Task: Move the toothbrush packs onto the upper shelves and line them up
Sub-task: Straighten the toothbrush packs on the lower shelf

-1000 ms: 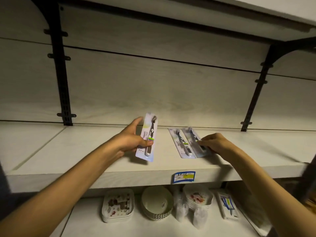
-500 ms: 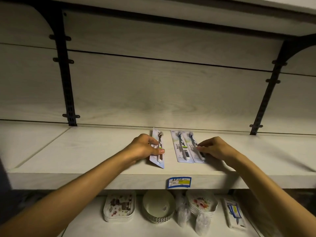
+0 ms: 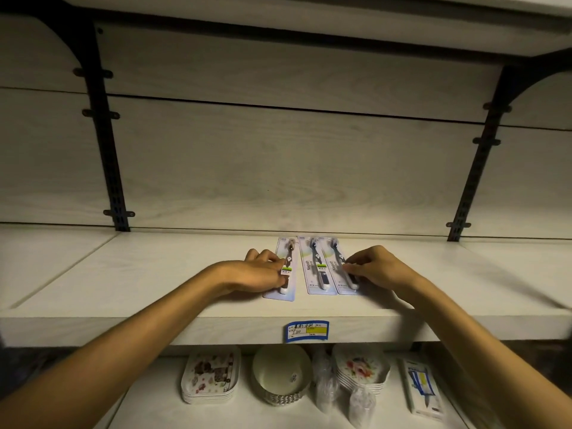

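Note:
Three toothbrush packs lie flat and side by side on the white shelf (image 3: 154, 274), heads toward the back wall. My left hand (image 3: 257, 272) grips the left pack (image 3: 289, 258) along its left edge, fingers curled over it. The middle pack (image 3: 315, 269) lies untouched, right against the right pack (image 3: 334, 261). My right hand (image 3: 373, 267) pinches the right pack's right edge with bent fingertips. A small gap separates the left pack from the middle one, and the left pack sits slightly nearer the front edge.
A blue and yellow price label (image 3: 306, 331) sticks to the shelf's front edge. Black brackets (image 3: 105, 150) (image 3: 476, 162) climb the back wall. Another shelf (image 3: 309, 13) hangs overhead. Below stand stacked trays (image 3: 210, 379), bowls (image 3: 281, 376), flowered plates (image 3: 360, 370) and a boxed item (image 3: 422, 388).
My left hand brought the left pack down from a raised tilt and laid it flat beside the other two. My right hand stayed on the right pack, which now lies straighter.

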`<state>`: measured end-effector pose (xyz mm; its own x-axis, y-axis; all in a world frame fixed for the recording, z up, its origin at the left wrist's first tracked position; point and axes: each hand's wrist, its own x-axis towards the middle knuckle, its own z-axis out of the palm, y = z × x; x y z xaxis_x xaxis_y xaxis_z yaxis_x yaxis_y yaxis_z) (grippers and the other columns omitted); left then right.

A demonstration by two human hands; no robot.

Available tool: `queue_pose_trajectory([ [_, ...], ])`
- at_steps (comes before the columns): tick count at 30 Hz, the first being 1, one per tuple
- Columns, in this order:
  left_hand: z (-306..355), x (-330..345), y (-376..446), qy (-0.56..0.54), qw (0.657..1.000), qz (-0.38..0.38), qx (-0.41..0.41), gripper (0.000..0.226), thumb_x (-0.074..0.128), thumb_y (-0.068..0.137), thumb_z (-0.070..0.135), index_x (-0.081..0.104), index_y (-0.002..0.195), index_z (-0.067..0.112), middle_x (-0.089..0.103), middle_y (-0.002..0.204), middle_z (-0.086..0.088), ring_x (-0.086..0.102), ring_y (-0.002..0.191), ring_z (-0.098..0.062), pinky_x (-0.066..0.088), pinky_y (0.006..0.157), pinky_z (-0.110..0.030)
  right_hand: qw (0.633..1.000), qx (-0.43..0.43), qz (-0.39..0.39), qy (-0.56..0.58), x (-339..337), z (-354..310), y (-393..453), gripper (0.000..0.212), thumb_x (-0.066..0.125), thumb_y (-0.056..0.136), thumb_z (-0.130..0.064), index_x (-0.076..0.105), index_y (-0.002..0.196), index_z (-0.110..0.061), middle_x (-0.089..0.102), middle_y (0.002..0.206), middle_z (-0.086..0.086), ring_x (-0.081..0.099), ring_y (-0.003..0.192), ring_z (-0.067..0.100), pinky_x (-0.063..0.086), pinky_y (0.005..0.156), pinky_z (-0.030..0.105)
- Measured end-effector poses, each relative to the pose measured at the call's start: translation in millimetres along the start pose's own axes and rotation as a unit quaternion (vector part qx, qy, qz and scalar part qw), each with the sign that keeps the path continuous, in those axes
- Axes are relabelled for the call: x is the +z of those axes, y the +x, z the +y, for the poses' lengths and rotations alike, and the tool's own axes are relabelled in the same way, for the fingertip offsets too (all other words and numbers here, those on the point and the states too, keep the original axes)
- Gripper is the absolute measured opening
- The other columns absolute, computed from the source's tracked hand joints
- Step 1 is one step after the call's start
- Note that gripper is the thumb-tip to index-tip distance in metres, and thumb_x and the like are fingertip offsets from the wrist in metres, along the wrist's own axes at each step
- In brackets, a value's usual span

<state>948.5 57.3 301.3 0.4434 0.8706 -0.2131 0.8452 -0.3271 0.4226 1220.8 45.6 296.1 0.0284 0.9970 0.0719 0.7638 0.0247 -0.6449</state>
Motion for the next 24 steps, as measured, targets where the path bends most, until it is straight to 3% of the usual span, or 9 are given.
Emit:
queue_pose_trajectory([
  [3, 5, 2, 1, 0.095, 0.995, 0.012, 0.001, 0.064, 0.031, 0.104, 0.048, 0.001, 0.159, 0.034, 0.011, 0.163, 0.01, 0.003, 0.148, -0.02, 0.01, 0.12, -0.049, 1.0, -0.001, -0.002, 0.002, -1, -1, 1, 0.027, 0.066, 0.096, -0.03, 0.077, 0.108, -0.008, 0.072, 0.086, 0.001, 0.056, 0.072, 0.011, 0.044, 0.065, 0.024],
  [7, 9, 9, 5, 0.134, 0.99, 0.042, -0.006, 0.061, 0.024, 0.103, 0.057, 0.004, 0.158, 0.038, 0.01, 0.164, 0.009, 0.003, 0.15, -0.023, 0.01, 0.119, -0.05, 1.0, -0.001, -0.011, 0.009, -2, 2, 2, 0.026, 0.067, 0.095, -0.03, 0.076, 0.108, -0.009, 0.074, 0.092, 0.002, 0.062, 0.077, 0.013, 0.048, 0.069, 0.025],
  [17, 10, 12, 13, 0.129, 0.99, 0.058, 0.009, 0.057, 0.025, 0.103, 0.056, 0.008, 0.157, 0.043, 0.014, 0.164, 0.013, 0.011, 0.146, -0.021, 0.015, 0.114, -0.048, 1.0, -0.017, -0.011, 0.007, 0, 7, 5, 0.024, 0.067, 0.094, -0.036, 0.076, 0.106, -0.016, 0.075, 0.091, 0.001, 0.062, 0.078, 0.012, 0.046, 0.067, 0.024],
  [21, 8, 15, 12, 0.119, 0.99, 0.074, 0.011, 0.059, 0.026, 0.103, 0.057, 0.007, 0.157, 0.042, 0.015, 0.164, 0.014, 0.012, 0.145, -0.018, 0.017, 0.113, -0.046, 0.999, -0.021, -0.017, 0.02, 0, 8, 2, 0.024, 0.066, 0.095, -0.035, 0.078, 0.096, -0.014, 0.075, 0.084, 0.005, 0.059, 0.071, 0.012, 0.043, 0.064, 0.025],
  [24, 7, 18, 9, 0.09, 0.991, 0.096, 0.008, 0.062, 0.029, 0.102, 0.058, 0.006, 0.157, 0.042, 0.014, 0.165, 0.013, 0.011, 0.148, -0.017, 0.015, 0.117, -0.047, 1.0, -0.017, -0.016, 0.019, 1, 10, 4, 0.028, 0.066, 0.095, -0.04, 0.077, 0.092, -0.015, 0.075, 0.087, 0.006, 0.064, 0.076, 0.017, 0.046, 0.068, 0.029],
])
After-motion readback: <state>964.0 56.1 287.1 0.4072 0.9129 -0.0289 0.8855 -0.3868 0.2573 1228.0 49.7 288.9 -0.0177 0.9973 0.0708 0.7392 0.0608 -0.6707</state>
